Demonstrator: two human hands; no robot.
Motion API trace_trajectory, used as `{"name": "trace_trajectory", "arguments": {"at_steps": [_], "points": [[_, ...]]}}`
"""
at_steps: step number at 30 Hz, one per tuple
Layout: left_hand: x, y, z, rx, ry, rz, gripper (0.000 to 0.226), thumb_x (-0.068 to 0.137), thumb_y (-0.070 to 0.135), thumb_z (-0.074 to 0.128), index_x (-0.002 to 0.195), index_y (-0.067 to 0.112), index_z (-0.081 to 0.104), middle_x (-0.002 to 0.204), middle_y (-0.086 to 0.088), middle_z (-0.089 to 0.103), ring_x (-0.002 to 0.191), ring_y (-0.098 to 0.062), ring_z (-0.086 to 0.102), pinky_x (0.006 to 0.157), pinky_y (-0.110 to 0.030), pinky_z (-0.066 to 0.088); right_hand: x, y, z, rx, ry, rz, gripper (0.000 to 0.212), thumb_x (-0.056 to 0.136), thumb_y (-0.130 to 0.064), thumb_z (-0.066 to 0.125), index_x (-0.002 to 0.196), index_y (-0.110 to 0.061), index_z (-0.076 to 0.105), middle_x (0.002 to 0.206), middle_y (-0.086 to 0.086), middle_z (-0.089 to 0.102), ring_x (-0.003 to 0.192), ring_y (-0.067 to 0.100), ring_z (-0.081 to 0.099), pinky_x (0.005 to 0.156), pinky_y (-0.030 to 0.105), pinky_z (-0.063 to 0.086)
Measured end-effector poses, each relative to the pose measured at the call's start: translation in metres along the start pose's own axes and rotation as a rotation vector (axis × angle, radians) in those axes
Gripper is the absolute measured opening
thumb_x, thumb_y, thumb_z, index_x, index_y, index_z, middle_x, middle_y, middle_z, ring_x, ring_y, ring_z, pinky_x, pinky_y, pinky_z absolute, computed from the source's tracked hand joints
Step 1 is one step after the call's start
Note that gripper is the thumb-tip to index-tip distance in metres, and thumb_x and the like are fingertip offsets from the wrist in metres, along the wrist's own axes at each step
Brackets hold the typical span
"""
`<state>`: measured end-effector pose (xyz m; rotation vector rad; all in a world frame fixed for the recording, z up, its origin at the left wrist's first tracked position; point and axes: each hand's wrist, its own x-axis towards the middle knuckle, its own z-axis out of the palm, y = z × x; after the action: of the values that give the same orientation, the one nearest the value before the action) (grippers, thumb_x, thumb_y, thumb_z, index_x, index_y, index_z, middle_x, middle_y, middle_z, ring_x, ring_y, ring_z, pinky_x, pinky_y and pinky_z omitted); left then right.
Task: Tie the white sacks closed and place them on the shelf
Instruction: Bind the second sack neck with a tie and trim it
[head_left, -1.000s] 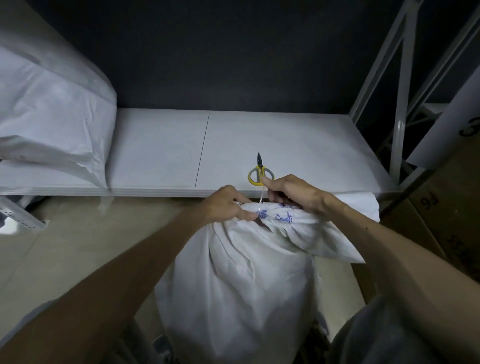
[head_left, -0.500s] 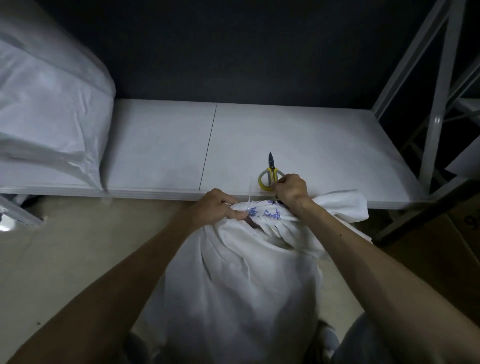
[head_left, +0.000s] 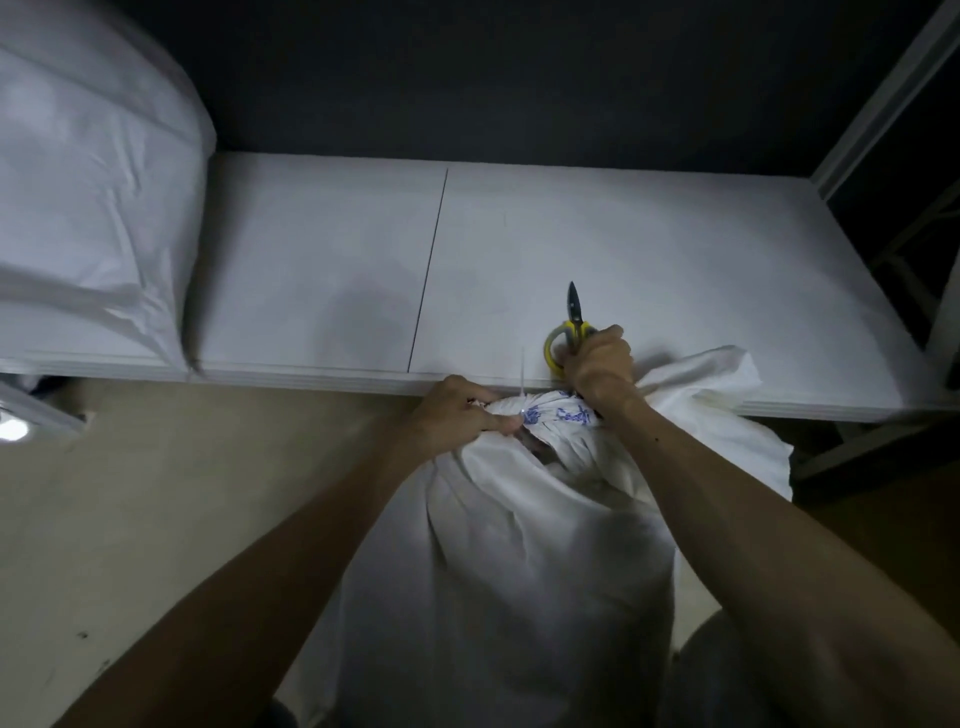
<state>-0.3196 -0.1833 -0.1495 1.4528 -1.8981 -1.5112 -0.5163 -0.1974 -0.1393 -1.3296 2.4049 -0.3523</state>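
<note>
Sack (head_left: 519, 571), white and full, stands on the floor (head_left: 156, 519) against the front edge of the shelf (head_left: 311, 260), with its gathered neck at the level of that edge and its loose mouth flopping rightward onto the board. Left hand (head_left: 457, 410) is clenched round the neck, fingers curled and thumb pressed to the cloth beside some blue print. A thin pale tie (head_left: 522, 374) stands up from the neck just past the fingertips. Right hand (head_left: 597, 369), apart from the left, reaches over the neck onto the shelf, fingers curled over the yellow handles of the scissors (head_left: 573, 312), whose dark blades point away from the person. This hand hides the right handle loop, so it cannot be told whether any finger passes through it or whether the scissors are lifted off the board. The blue print is too small to read. How the tie runs round the neck is hidden under the left fingers. A second sack (head_left: 88, 208) lies on the shelf at far left, cut off by the picture's edge.
</note>
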Motion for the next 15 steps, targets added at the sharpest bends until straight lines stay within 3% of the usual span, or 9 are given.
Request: {"name": "trace_trajectory", "arguments": {"at_steps": [4,6,10,13,15], "points": [[0.006,-0.001,-0.003,0.011,-0.006,-0.003,0.01,0.069,0.033,0.088,0.075,0.03,0.081,0.081,0.001,0.079,0.088,-0.017,0.073,0.082,-0.036,0.054,0.01,-0.004,0.001,-0.046,0.015,0.007,0.044,0.097,-0.041,0.046,0.115,-0.004,0.063,0.122,0.016,0.064,0.116,0.033,0.059,0.095,0.035,0.046],[0.007,0.001,-0.006,0.005,-0.008,-0.013,0.012,0.069,0.032,0.088,0.079,0.027,0.082,0.083,0.001,0.079,0.088,-0.016,0.072,0.083,-0.038,0.055,0.013,-0.007,-0.001,-0.13,0.003,0.007,0.049,0.098,-0.044,0.039,0.117,-0.005,0.062,0.123,0.016,0.064,0.117,0.033,0.057,0.095,0.036,0.044],[0.005,0.007,-0.006,0.026,0.009,-0.038,0.025,0.069,0.033,0.089,0.089,0.02,0.082,0.09,-0.002,0.079,0.089,-0.013,0.07,0.074,-0.026,0.047,0.007,-0.006,-0.002,-0.223,0.026,-0.004,0.059,0.102,-0.047,0.034,0.126,0.004,0.051,0.131,0.024,0.053,0.12,0.036,0.046,0.1,0.038,0.033],[-0.002,0.01,-0.006,0.024,0.004,-0.047,0.027,0.068,0.035,0.089,0.09,0.02,0.082,0.089,-0.001,0.078,0.087,-0.013,0.069,0.074,-0.025,0.047,0.007,0.002,-0.003,-0.07,-0.05,-0.023,0.046,0.1,-0.036,0.046,0.125,0.002,0.055,0.13,0.025,0.053,0.121,0.037,0.048,0.097,0.039,0.038],[-0.009,0.014,-0.004,0.001,0.006,-0.059,0.025,0.068,0.034,0.09,0.088,0.021,0.082,0.083,0.001,0.075,0.078,-0.011,0.066,0.07,-0.024,0.046,0.004,0.006,-0.008,0.071,-0.09,-0.047,0.041,0.098,-0.036,0.05,0.114,0.0,0.062,0.114,0.022,0.06,0.113,0.036,0.057,0.086,0.037,0.042]]}}
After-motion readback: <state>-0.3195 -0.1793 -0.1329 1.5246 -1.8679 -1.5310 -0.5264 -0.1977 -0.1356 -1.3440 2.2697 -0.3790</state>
